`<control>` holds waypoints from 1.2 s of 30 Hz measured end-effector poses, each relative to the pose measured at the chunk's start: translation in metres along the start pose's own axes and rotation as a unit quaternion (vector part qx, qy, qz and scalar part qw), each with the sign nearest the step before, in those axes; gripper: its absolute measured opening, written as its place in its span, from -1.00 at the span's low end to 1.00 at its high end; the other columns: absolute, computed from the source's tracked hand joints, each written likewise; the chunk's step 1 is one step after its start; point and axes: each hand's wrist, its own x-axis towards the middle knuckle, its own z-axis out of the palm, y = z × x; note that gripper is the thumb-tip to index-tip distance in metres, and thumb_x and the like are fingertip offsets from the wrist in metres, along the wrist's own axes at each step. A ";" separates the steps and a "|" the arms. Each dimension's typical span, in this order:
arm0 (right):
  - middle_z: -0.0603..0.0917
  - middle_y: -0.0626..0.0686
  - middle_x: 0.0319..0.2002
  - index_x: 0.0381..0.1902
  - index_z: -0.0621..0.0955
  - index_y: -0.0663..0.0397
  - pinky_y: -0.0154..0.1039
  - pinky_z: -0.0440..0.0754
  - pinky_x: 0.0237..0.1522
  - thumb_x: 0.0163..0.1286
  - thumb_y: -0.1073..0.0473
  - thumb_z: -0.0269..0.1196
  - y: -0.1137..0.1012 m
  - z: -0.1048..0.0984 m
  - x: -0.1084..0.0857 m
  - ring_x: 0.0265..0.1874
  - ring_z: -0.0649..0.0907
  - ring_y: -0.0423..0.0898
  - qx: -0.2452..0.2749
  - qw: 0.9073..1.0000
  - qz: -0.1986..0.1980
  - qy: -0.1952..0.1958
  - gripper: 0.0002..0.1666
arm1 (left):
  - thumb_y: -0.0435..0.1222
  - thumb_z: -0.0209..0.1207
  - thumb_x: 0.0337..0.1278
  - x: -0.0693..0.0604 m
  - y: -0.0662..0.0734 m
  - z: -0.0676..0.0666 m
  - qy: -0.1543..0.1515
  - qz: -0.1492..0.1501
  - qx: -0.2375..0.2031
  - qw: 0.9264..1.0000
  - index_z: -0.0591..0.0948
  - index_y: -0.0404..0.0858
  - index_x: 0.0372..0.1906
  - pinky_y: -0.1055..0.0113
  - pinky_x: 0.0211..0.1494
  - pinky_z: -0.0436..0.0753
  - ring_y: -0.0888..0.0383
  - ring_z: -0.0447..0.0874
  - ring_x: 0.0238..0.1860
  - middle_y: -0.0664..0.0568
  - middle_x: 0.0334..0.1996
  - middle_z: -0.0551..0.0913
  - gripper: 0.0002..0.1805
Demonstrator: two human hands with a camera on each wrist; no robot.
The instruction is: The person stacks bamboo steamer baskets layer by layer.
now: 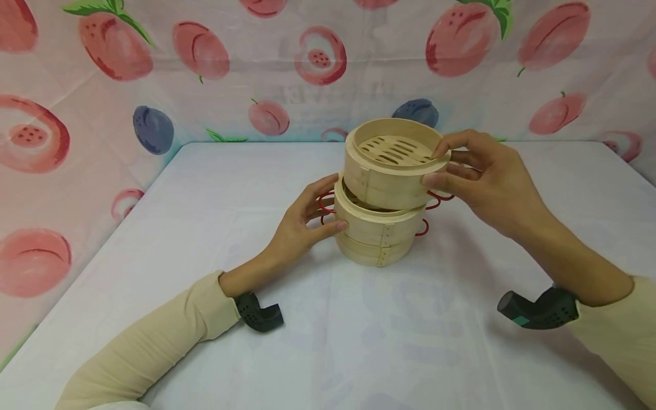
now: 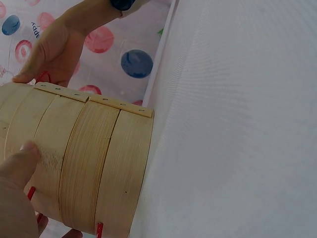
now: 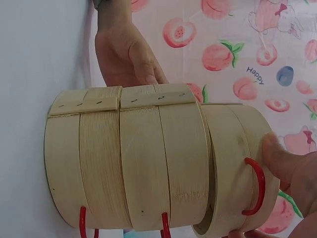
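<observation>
Two bamboo steamer tiers [image 1: 376,234] stand stacked on the white table, with red handles at their sides. A third tier [image 1: 389,185], slatted inside, sits tilted on top, its right side raised and a dark gap showing beneath it. My right hand [image 1: 494,176] pinches its right rim, thumb outside and fingers over the edge; the right wrist view shows the thumb on the tier [image 3: 230,163] beside a red handle [image 3: 257,186]. My left hand [image 1: 302,219] grips the left side of the lower stack, thumb [image 2: 25,161] on the bamboo wall [image 2: 79,163] in the left wrist view.
A white cloth covers the table [image 1: 205,364]. Behind and to the left hangs a curtain [image 1: 215,108] printed with peaches and blue fruit. A black device is strapped at each wrist, below the beige sleeves [image 1: 154,336].
</observation>
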 end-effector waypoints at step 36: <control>0.46 0.03 -0.03 -0.07 0.54 0.06 -0.31 0.65 -0.12 0.16 0.24 0.42 -0.005 0.010 -0.004 -0.14 0.61 -0.06 0.041 0.999 -0.021 -0.014 -0.61 | -0.47 0.32 0.05 0.005 -0.029 -0.003 0.018 0.042 0.017 0.999 0.15 0.14 0.45 0.11 0.16 0.51 0.13 0.44 0.21 0.07 0.30 0.36 -0.07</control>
